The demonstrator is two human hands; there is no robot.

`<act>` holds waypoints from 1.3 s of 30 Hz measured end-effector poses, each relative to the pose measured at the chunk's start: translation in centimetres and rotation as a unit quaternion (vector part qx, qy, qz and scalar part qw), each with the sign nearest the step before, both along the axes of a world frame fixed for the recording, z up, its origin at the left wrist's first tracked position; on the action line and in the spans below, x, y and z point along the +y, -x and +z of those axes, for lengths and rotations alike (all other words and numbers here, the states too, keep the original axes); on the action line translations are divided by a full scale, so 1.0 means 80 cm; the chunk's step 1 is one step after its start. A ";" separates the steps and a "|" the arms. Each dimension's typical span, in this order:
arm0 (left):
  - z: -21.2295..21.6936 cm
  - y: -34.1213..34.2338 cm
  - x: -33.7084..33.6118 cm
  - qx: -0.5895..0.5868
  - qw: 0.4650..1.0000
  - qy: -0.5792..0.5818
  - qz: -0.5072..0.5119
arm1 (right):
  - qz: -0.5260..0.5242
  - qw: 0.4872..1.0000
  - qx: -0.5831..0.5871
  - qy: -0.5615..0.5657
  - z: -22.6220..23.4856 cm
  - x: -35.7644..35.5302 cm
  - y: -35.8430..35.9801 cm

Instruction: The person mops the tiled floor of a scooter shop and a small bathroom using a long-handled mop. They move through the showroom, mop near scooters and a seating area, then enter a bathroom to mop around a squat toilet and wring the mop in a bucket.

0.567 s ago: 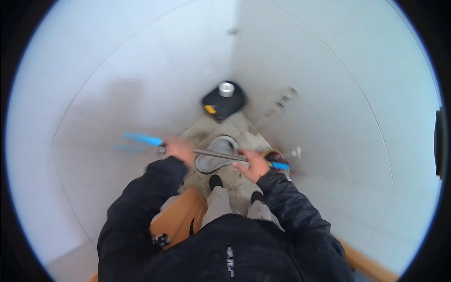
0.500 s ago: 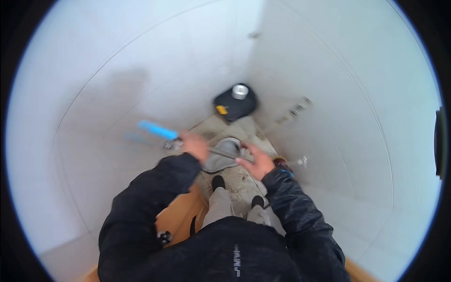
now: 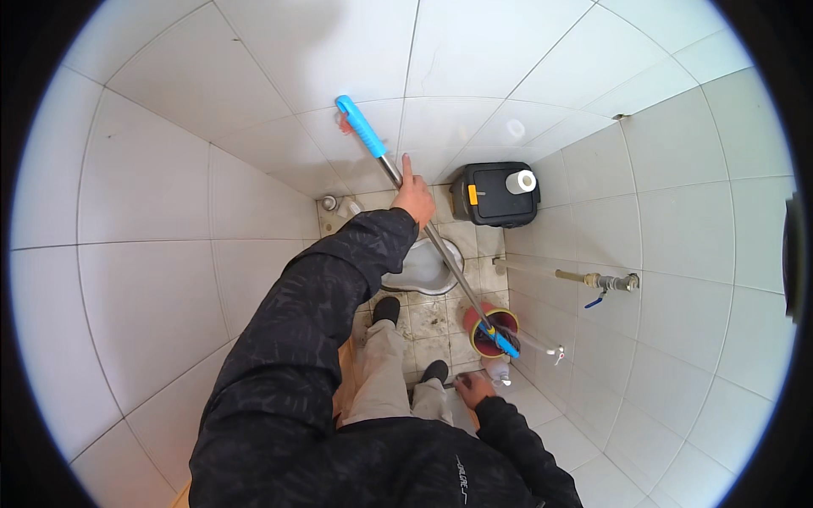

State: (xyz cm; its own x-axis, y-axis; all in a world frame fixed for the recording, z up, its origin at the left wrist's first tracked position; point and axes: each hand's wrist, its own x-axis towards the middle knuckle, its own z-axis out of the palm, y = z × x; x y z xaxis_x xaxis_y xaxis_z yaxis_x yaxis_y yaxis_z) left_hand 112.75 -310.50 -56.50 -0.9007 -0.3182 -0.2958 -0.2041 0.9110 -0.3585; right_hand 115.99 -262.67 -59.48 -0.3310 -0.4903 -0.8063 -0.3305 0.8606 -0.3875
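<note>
My left hand (image 3: 414,199) is closed around the steel pole of a mop (image 3: 446,255), its index finger stretched along the pole. The blue grip (image 3: 361,127) slants up toward the far wall. At the other end, the mop's blue head piece (image 3: 500,339) sits in a red bucket with a yellow rim (image 3: 471,315), over something dark. My right hand (image 3: 476,390) hangs low beside a pale bottle (image 3: 496,370), apart from the pole. Its fingers are loosely bent, with nothing visible in them. Beneath the pole lies a squat toilet (image 3: 415,269) in the floor.
A black lidded bin (image 3: 491,203) with a yellow latch stands in the far corner, a paper roll (image 3: 521,181) on top. A pipe valve with a blue lever (image 3: 600,284) and a small tap (image 3: 555,352) stick out from the right wall. Dirty tiles (image 3: 429,320) surround my feet.
The mop has swung round, its blue grip now higher and its head end at the bucket. My right hand has left the pole and dropped lower. The view has shifted and sharpened.
</note>
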 end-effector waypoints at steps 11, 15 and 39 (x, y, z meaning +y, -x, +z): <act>-0.049 -0.056 0.024 0.176 0.976 -0.028 -0.123 | -0.306 0.952 -0.017 0.019 0.004 0.096 0.027; -0.082 -0.069 0.005 0.144 0.989 0.015 -0.041 | -0.247 0.967 -0.015 -0.061 -0.015 0.129 0.017; -0.320 -0.216 -0.008 0.070 0.891 -0.418 -0.162 | -0.046 0.944 0.199 0.259 -0.147 -0.357 0.120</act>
